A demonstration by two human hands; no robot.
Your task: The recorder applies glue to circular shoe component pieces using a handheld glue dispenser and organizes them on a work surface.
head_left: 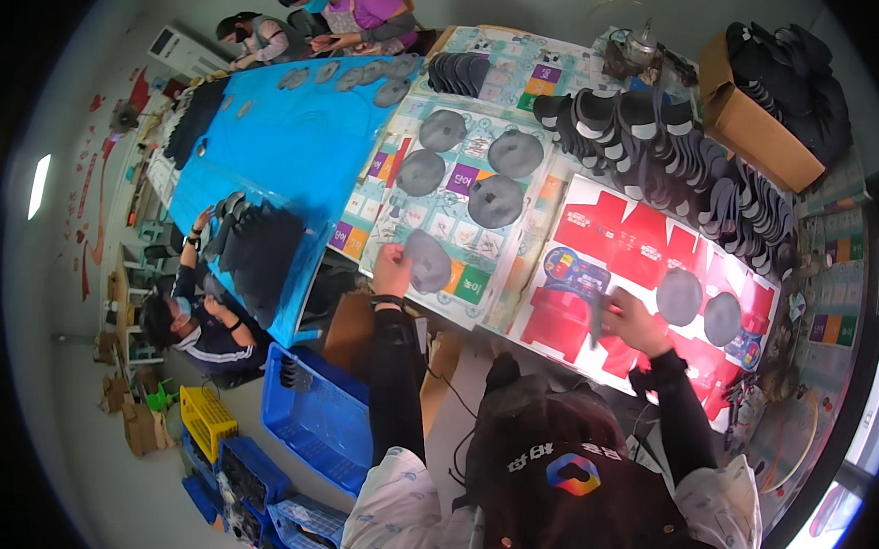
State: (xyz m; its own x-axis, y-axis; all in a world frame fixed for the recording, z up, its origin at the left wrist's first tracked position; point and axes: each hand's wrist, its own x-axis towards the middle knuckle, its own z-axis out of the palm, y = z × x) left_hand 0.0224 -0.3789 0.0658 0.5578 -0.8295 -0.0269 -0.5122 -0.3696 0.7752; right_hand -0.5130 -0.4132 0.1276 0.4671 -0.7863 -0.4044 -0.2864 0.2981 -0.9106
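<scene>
At the near edge of the patterned table, my left hand (392,272) pinches the left rim of a grey rounded pad (427,262), which lies on the table. Over the red and white printed sheet, my right hand (637,324) is closed on a dark flat piece (597,317). That piece is seen nearly edge-on and slightly blurred, so its full shape is hidden. Two grey pads, one of them (679,296) closest, lie on the sheet to the right of this hand. Several similar pads (495,201) are spread on the table beyond my left hand.
Rows of overlapping dark curved pieces (638,137) line the far right side, beside a cardboard box (758,118) of black items. To the left stands a blue-topped table (289,125) with co-workers around it. A blue crate (314,414) sits below, left of my arm.
</scene>
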